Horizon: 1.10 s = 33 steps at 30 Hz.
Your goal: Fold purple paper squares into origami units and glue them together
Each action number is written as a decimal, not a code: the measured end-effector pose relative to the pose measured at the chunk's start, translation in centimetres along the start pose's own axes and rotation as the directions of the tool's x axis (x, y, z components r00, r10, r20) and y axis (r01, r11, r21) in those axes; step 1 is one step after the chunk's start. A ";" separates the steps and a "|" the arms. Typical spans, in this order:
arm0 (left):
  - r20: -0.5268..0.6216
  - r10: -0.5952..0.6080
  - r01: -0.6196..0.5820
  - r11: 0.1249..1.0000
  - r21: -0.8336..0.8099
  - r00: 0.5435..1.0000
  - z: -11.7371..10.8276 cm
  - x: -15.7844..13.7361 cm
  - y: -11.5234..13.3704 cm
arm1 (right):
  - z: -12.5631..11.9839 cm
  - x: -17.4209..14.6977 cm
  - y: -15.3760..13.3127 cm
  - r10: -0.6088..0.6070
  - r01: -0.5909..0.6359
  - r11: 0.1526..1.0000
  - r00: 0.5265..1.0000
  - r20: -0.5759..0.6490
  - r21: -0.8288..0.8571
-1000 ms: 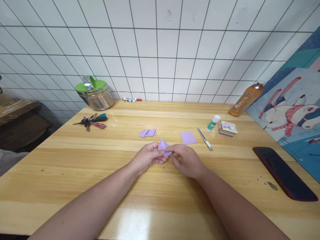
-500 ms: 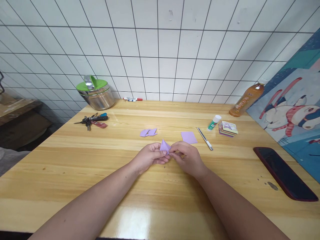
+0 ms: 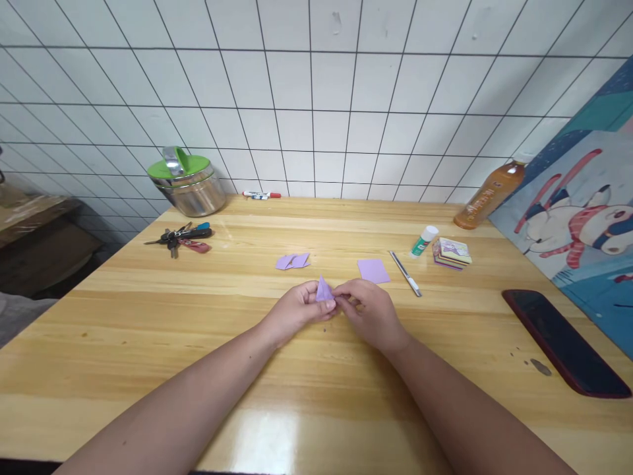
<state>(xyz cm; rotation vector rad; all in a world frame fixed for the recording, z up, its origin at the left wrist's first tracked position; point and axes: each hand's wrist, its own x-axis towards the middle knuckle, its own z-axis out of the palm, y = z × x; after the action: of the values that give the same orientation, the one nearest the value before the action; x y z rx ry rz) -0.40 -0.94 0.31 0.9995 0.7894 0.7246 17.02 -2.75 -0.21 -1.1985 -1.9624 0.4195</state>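
Observation:
Just above the table, a small folded piece of purple paper [image 3: 323, 290] points upward between my hands. My left hand [image 3: 301, 307] grips it from the left, thumb across its lower front. The fingertips of my right hand [image 3: 368, 310] pinch its right edge and hide that part. Behind my hands lie folded purple pieces [image 3: 293, 261], side by side. A flat purple paper square [image 3: 374, 270] rests beyond my right hand, with a slim utility knife [image 3: 405, 273] to its right.
A glue stick [image 3: 424, 241] and a stack of paper squares [image 3: 452, 253] stand at the right. Further out are a drink bottle [image 3: 489, 196] and a phone [image 3: 564, 343]. Keys [image 3: 182, 237], a steel pot with green lid [image 3: 190, 188] and markers [image 3: 262, 195] are at the left and back.
The folded paper looks narrower, its right flap now drawn inward. My left fingers have closed up beneath it, and my right hand keeps pinching at its edge.

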 end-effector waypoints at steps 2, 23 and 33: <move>0.002 0.028 -0.028 0.999 0.028 1.000 0.1 0.1 -0.1 | 0.0 0.0 0.0 -0.047 0.047 0.998 0.999 0.018 -0.031; 0.020 0.040 -0.043 0.987 0.153 0.999 0.1 0.2 -0.4 | 0.1 0.3 -0.1 0.238 -0.247 0.944 0.969 0.068 0.219; 0.061 0.046 -0.057 0.982 0.181 0.997 0.0 0.2 -0.3 | 0.1 0.4 0.0 0.165 -0.175 0.956 0.984 0.062 0.235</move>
<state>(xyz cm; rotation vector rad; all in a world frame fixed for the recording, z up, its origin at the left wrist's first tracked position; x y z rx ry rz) -0.24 -0.84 -0.04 1.2051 0.7935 0.6739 16.82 -2.45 -0.10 -1.2132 -1.7887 0.7537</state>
